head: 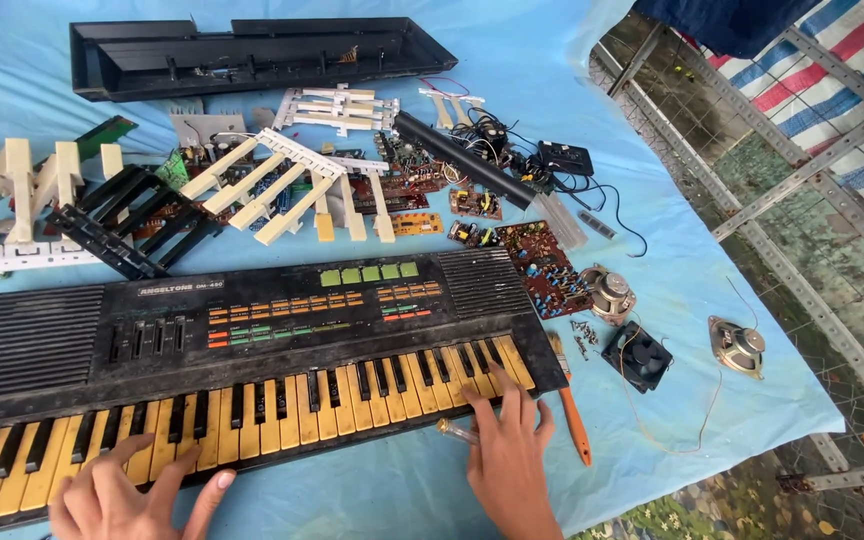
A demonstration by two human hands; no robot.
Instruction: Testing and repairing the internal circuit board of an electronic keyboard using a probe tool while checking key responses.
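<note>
An old black electronic keyboard (252, 330) with yellowed keys lies across a blue sheet (532, 60). My left hand (127, 495) rests on the keys at its left end, fingers spread. My right hand (509, 450) lies flat near the right end, fingertips touching the keys. A small clear-handled tool (455, 431) lies just left of that hand, partly under it. Neither hand grips anything.
Loose key sets (282, 185), circuit boards (547, 265), wires, a black casing (252, 50), two speakers (737, 345) and a small fan (637, 355) are scattered behind and right. An orange-handled brush (572, 410) lies beside my right hand. A metal mesh frame (802, 180) borders the right.
</note>
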